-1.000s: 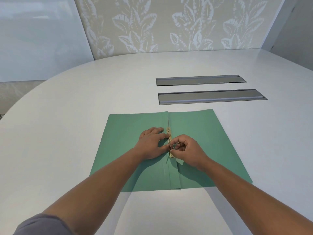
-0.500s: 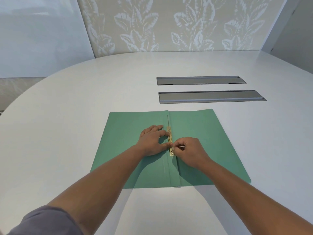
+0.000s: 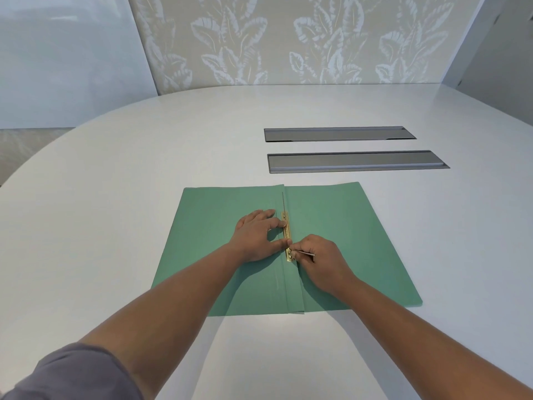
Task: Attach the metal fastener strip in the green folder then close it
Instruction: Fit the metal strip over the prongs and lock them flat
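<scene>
Since half a second ago little has been shifted: the right hand (image 3: pixel 320 255) has been lowered slightly along the strip (image 3: pixel 287 236), and the thin prong (image 3: pixel 302 252) pinched in its fingers is now laid out flatter, pointing right of the strip.

In the head view, the green folder (image 3: pixel 346 226) is spread open and flat on the white tabletop (image 3: pixel 115 226), with the brass strip lying along its centre fold. The left hand (image 3: pixel 256 235) is pressed palm-down just left of the strip, its grip unclenched, with fingertip and thumb touching the strip's left edge. The right hand is placed just right of the strip's near end; its grip is closed on the thin prong, held between thumb and forefinger. A second thin prong (image 3: pixel 283 202) is seen lying along the fold beyond the strip's far end. Two grey slots (image 3: pixel 357 162) are set into the tabletop beyond the folder, well apart from the strip. A grey sleeve (image 3: pixel 72 373) is seen at the near left corner.
</scene>
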Demonstrator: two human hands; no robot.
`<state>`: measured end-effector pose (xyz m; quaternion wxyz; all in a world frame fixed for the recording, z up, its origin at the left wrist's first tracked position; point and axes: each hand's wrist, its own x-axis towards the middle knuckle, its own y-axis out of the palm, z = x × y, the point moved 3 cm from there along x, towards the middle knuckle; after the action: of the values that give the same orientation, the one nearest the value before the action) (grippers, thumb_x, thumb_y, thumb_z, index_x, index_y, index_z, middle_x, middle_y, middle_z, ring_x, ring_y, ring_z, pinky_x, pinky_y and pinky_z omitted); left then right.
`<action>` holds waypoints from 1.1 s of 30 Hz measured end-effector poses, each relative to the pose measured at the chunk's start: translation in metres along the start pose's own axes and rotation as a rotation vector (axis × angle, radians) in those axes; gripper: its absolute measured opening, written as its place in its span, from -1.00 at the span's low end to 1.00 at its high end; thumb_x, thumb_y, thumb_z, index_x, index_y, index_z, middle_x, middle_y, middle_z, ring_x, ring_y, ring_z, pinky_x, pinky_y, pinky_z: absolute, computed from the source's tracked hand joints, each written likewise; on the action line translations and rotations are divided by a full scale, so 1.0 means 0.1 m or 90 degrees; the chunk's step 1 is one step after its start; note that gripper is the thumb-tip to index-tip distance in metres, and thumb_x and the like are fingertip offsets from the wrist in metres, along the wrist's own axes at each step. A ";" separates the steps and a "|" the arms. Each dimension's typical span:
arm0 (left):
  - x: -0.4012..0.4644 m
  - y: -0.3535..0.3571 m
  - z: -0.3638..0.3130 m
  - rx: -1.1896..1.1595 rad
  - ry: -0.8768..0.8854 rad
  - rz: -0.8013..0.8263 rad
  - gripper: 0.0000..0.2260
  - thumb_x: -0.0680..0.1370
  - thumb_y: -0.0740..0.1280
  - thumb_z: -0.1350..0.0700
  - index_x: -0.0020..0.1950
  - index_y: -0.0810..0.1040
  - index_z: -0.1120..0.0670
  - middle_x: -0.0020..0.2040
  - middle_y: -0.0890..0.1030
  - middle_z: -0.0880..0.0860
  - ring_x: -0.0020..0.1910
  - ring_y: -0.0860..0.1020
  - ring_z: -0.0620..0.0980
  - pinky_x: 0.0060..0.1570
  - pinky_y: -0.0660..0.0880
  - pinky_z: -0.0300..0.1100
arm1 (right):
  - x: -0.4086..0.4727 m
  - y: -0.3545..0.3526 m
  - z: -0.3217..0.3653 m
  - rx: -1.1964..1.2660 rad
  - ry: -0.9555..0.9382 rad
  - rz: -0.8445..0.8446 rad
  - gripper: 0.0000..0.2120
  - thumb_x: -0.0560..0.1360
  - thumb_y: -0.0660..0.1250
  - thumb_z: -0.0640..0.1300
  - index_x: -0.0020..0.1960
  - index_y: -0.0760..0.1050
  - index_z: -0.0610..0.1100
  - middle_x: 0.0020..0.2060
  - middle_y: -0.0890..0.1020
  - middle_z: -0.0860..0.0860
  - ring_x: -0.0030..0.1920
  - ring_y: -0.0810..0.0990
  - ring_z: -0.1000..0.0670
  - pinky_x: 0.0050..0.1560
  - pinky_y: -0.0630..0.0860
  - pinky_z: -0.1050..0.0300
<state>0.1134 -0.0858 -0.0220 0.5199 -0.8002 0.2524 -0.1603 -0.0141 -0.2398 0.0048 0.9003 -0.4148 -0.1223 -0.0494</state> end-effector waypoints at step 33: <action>-0.04 -0.02 -0.03 -0.003 0.002 -0.010 -0.41 0.46 0.26 -0.45 0.44 0.43 -0.27 0.60 0.26 -0.10 0.59 0.13 0.03 0.53 0.01 0.12 | -0.12 0.08 0.18 -0.180 -0.136 -0.011 -0.89 0.53 0.42 -0.21 -0.16 0.65 -0.21 -0.27 0.63 -0.07 -0.25 0.52 -0.11 -0.18 0.44 0.07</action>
<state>0.1092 -0.0853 -0.0189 0.5162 -0.8033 0.2470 -0.1651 -0.0276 -0.2212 0.0075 0.8145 -0.5390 -0.2127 -0.0292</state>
